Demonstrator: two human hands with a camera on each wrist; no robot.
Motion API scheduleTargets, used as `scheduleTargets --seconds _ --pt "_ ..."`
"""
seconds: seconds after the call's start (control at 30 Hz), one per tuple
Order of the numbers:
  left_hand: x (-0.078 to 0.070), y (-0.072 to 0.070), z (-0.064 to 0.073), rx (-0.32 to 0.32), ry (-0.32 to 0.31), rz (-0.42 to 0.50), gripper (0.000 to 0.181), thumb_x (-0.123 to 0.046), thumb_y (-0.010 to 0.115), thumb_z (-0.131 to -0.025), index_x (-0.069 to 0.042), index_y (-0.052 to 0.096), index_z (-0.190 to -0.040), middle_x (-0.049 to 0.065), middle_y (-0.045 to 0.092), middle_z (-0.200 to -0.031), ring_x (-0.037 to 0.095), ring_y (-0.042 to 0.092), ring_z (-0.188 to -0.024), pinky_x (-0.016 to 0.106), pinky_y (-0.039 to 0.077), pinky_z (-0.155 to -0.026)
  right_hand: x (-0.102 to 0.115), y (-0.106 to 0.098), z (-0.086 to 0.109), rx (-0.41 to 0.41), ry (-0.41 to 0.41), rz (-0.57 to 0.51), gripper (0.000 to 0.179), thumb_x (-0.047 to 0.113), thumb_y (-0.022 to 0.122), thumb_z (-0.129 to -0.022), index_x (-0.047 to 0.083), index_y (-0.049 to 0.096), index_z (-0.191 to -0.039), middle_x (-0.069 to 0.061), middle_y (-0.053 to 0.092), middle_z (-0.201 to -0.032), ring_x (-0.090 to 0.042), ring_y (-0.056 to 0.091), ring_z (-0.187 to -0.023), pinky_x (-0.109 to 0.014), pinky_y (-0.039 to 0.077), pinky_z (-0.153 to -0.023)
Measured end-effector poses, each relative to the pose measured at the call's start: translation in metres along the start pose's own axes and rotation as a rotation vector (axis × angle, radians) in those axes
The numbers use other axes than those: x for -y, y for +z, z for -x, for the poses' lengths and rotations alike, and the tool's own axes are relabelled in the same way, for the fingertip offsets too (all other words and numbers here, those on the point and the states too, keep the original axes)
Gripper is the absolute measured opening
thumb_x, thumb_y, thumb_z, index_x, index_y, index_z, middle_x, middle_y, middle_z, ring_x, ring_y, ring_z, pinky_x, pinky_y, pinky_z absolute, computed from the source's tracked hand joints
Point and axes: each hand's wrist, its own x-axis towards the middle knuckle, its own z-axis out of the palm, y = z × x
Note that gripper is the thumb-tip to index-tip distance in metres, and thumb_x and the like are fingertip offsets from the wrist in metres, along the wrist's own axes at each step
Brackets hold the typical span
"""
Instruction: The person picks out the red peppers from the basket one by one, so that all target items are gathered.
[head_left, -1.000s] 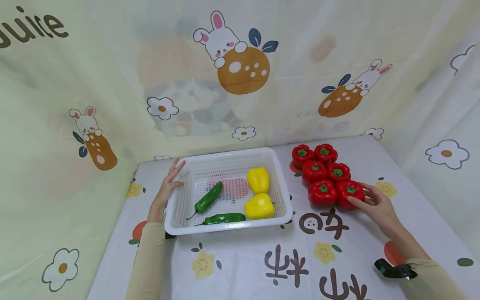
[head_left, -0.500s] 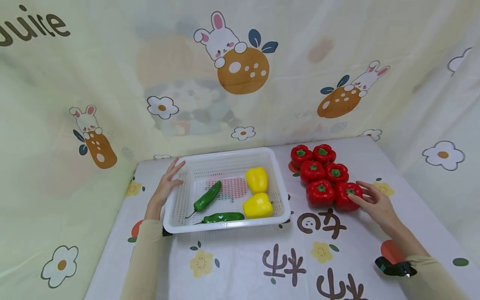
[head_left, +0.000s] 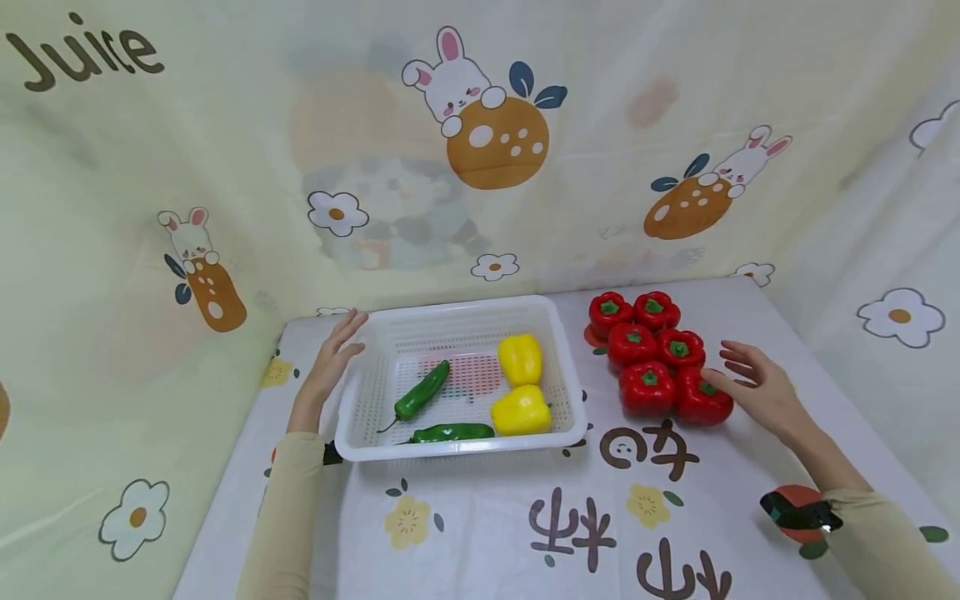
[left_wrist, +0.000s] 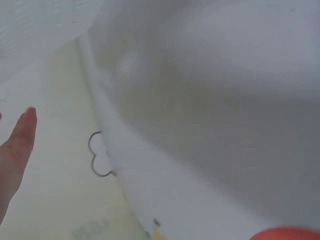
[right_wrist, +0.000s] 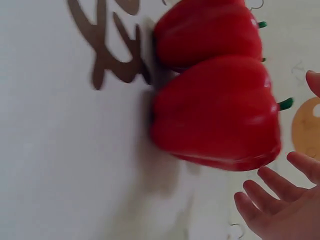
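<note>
Several red bell peppers stand in paired rows on the right of the table in the head view. My right hand [head_left: 763, 392] is beside the nearest right red bell pepper [head_left: 703, 398], fingers spread and relaxed, holding nothing. In the right wrist view, the fingertips lie just off that red bell pepper [right_wrist: 217, 117]. At the left end of the white plastic basket [head_left: 461, 448], my left hand [head_left: 330, 367] stands with loosely straight fingers right at the rim. Inside the basket are two green chili peppers [head_left: 422, 392] and two yellow bell peppers [head_left: 521, 410].
A white printed tablecloth [head_left: 465, 533] covers the table. Behind it and at both sides hangs a pale curtain [head_left: 247, 125] with rabbit and flower prints. Between the basket and the red bell peppers is a narrow strip of cloth.
My right hand has let go of the nearest right red bell pepper and drawn slightly up and right, its fingers opening. The left hand stays at the basket. The head view has shifted a little.
</note>
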Motion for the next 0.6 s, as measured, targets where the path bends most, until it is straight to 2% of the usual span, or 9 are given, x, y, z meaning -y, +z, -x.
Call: scheduleTargets --seconds 0.13,0.37,0.43,0.6 --pt "-0.012 -0.004 -0.001 -0.001 0.01 -0.021 0.053 -0.005 0.046 -0.099 0.003 0.034 -0.15 0.013 0.01 -0.164 0.035 0.0 -0.15 0.063 0.006 -0.114 0.014 -0.008 -0.008 -0.014 -0.021 0.059 0.083 0.042 0.061 -0.094 -0.001 0.023 -0.153 -0.038 0.033 -0.146 -0.056 0.035 -0.128 -0.071 0.035 -0.095" --pt "-0.031 -0.013 0.0 -0.02 0.059 -0.071 0.054 -0.006 0.046 -0.099 0.003 0.032 -0.151 0.014 0.01 -0.164 0.034 0.003 -0.15 0.061 0.01 -0.115 0.041 -0.012 -0.021 -0.008 -0.011 0.138 0.089 0.047 0.061 -0.092 0.002 0.018 -0.156 -0.036 0.025 -0.151 -0.057 0.027 -0.132 -0.075 0.033 -0.093" --pt "-0.032 -0.014 0.0 -0.039 0.093 -0.102 0.054 -0.007 0.048 -0.099 0.003 0.033 -0.151 0.014 0.011 -0.164 0.034 0.007 -0.15 0.061 0.011 -0.115 0.051 -0.012 -0.024 -0.003 -0.01 0.157 0.091 0.049 0.061 -0.092 0.003 0.017 -0.156 -0.035 0.024 -0.152 -0.056 0.026 -0.133 -0.076 0.034 -0.091" --pt "-0.035 -0.012 -0.007 -0.101 0.211 -0.234 0.055 -0.014 0.052 -0.1 -0.007 0.036 -0.152 0.007 0.015 -0.164 0.031 0.011 -0.15 0.063 0.014 -0.113 0.079 -0.011 -0.035 0.001 -0.038 0.187 0.092 0.051 0.062 -0.091 0.006 0.017 -0.157 -0.032 0.021 -0.155 -0.055 0.023 -0.136 -0.077 0.033 -0.091"
